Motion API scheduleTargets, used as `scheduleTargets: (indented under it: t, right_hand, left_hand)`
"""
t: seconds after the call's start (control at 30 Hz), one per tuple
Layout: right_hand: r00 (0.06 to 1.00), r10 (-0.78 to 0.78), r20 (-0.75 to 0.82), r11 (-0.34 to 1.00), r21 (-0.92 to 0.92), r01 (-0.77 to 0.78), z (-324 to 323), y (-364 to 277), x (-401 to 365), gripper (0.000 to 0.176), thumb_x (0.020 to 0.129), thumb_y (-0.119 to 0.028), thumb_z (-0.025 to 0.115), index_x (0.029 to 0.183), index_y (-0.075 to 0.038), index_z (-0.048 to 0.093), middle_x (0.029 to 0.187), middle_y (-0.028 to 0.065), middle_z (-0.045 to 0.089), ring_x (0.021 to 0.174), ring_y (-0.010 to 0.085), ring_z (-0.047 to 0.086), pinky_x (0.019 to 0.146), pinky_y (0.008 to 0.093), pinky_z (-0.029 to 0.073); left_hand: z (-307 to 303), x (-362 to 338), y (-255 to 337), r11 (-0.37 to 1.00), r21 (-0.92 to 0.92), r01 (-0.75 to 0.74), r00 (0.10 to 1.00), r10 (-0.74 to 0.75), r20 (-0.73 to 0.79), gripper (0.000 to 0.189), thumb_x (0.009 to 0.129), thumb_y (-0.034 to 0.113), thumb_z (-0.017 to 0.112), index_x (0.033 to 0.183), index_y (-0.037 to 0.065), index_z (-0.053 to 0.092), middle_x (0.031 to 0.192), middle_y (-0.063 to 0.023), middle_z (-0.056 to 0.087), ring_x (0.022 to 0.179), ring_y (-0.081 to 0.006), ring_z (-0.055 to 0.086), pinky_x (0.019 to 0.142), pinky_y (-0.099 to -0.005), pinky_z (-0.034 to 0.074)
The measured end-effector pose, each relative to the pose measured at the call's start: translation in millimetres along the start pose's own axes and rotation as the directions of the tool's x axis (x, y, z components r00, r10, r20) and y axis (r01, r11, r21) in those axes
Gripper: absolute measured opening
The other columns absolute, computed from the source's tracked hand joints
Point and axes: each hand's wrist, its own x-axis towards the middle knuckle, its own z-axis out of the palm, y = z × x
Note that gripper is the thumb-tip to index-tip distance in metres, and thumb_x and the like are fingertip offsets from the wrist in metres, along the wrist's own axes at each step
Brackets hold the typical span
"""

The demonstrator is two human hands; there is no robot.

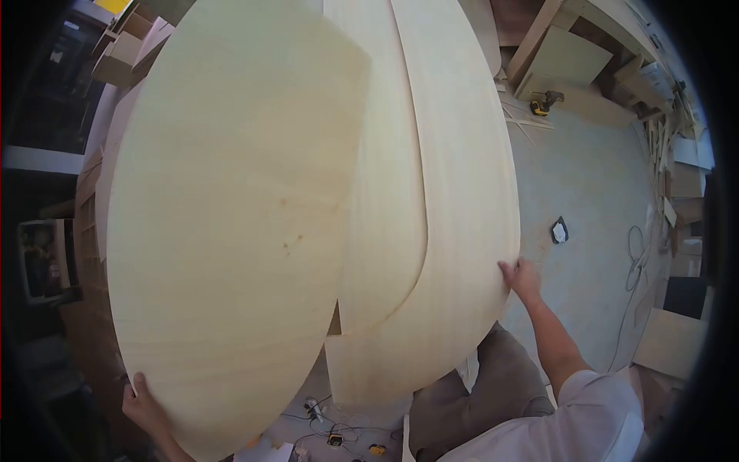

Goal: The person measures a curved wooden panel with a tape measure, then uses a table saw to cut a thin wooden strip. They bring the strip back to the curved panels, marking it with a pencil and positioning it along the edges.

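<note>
A large pale wooden panel [231, 192] with a rounded outline fills the left and middle of the view. My left hand [146, 410] grips its lower left edge, thumb on top and the other fingers hidden beneath. On the right lies a second pale panel [469, 192] with a curved cut line running down it. My right hand [521, 279] holds that panel's right edge, its thumb on the top face and its fingers out of sight underneath. Between the two panels, near the bottom, a narrow dark gap shows.
A cordless drill [545, 103] lies on the floor [593, 177] at the upper right, near thin wood strips. Below it sits a small dark object [560, 230]. A cable [633, 266] runs along the right. Wood pieces [673, 343] line the right side; more cables lie below.
</note>
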Motion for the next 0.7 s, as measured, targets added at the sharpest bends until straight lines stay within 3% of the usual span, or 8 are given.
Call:
scheduleTargets:
  t: [0.07, 0.13, 0.23, 0.3, 0.37, 0.47, 0.63, 0.7]
  right_hand:
    - [0.928, -0.161, -0.336, 0.986, -0.024, 0.163, -21.0, -36.1, 0.2, 0.045, 0.089, -0.045, 0.071, 0.086, -0.001, 0.065, 0.078, 0.0175, 0.065, 0.073, 0.0365, 0.068, 0.062, 0.0446, 0.053]
    - [0.906, -0.247, -0.343, 0.910, 0.240, 0.339, -12.6, -81.3, -9.8, 0.032, 0.088, -0.034, 0.074, 0.088, -0.004, 0.062, 0.079, 0.0140, 0.061, 0.070, 0.0330, 0.065, 0.059, 0.0413, 0.052]
    - [0.922, -0.382, 0.055, 0.715, 0.650, 0.257, 35.2, -168.3, -42.8, 0.034, 0.090, -0.035, 0.072, 0.083, -0.003, 0.067, 0.078, 0.0151, 0.069, 0.073, 0.0273, 0.069, 0.066, 0.0375, 0.054]
    - [0.834, -0.377, 0.402, 0.625, 0.775, -0.091, 64.3, -221.2, -58.9, 0.049, 0.096, -0.048, 0.063, 0.107, -0.002, 0.071, 0.098, 0.0165, 0.073, 0.092, 0.0225, 0.070, 0.081, 0.0364, 0.054]
    - [0.663, -0.318, 0.678, 0.361, 0.733, -0.576, 42.2, -264.9, -69.0, 0.049, 0.101, -0.047, 0.055, 0.110, -0.001, 0.069, 0.093, 0.0111, 0.070, 0.075, 0.0185, 0.066, 0.069, 0.0343, 0.053]
    - [0.709, -0.093, 0.699, -0.071, 0.706, -0.705, 30.3, -290.8, -66.1, 0.045, 0.101, -0.046, 0.057, 0.093, -0.005, 0.071, 0.075, 0.0032, 0.063, 0.061, 0.0119, 0.052, 0.055, 0.0333, 0.043]
    - [0.967, -0.069, 0.246, 0.485, 0.855, -0.183, -0.9, -249.8, -50.7, 0.055, 0.099, -0.045, 0.060, 0.061, -0.006, 0.053, 0.055, -0.0015, 0.045, 0.057, 0.0094, 0.037, 0.050, 0.0321, 0.034]
    - [0.974, -0.077, 0.213, 0.562, 0.816, -0.134, -20.5, -229.2, -48.9, 0.058, 0.098, -0.044, 0.062, 0.058, -0.005, 0.049, 0.053, -0.0014, 0.043, 0.057, 0.0091, 0.037, 0.051, 0.0315, 0.035]
  left_hand:
    - [-21.6, -0.9, 29.8, 1.000, -0.024, 0.012, 1.000, -0.012, 0.014, 0.051, 0.098, 0.039, 0.064, 0.079, -0.009, 0.058, 0.067, -0.0040, 0.058, 0.064, -0.0104, 0.047, 0.057, -0.0303, 0.042]
    - [-37.7, -0.3, 56.9, 0.997, -0.068, 0.031, 0.999, -0.029, 0.029, 0.051, 0.099, 0.038, 0.063, 0.078, -0.009, 0.058, 0.066, -0.0037, 0.058, 0.063, -0.0101, 0.046, 0.056, -0.0300, 0.041]
    - [-53.2, 10.2, 56.2, 0.994, 0.081, 0.078, 0.994, -0.084, 0.072, 0.053, 0.099, 0.037, 0.063, 0.071, -0.007, 0.056, 0.063, -0.0027, 0.055, 0.062, -0.0095, 0.043, 0.055, -0.0305, 0.038]
    - [-48.3, 12.6, 30.1, 0.989, 0.141, 0.042, 0.995, -0.054, 0.081, 0.055, 0.099, 0.038, 0.062, 0.068, -0.006, 0.054, 0.062, -0.0019, 0.052, 0.061, -0.0096, 0.040, 0.054, -0.0313, 0.036]
    - [-30.4, 2.1, 4.0, 0.992, 0.123, 0.029, 0.994, -0.041, 0.099, 0.056, 0.099, 0.038, 0.063, 0.066, -0.005, 0.052, 0.060, -0.0014, 0.050, 0.060, -0.0099, 0.038, 0.053, -0.0322, 0.035]
    - [2.1, -24.6, -22.6, 0.996, 0.015, 0.091, 0.986, -0.092, 0.137, 0.056, 0.098, 0.037, 0.064, 0.065, -0.006, 0.051, 0.059, -0.0012, 0.048, 0.059, -0.0112, 0.037, 0.052, -0.0336, 0.034]
    - [66.2, -92.6, -59.5, 0.973, -0.036, 0.229, 0.962, -0.220, 0.163, 0.056, 0.098, 0.038, 0.062, 0.067, -0.007, 0.053, 0.058, -0.0033, 0.049, 0.059, -0.0135, 0.040, 0.052, -0.0372, 0.036]
    - [67.7, -119.7, 2.2, 0.913, 0.277, 0.299, 0.893, -0.370, 0.255, 0.052, 0.095, 0.049, 0.060, 0.100, -0.003, 0.065, 0.096, -0.0185, 0.062, 0.092, -0.0326, 0.056, 0.079, -0.0431, 0.045]
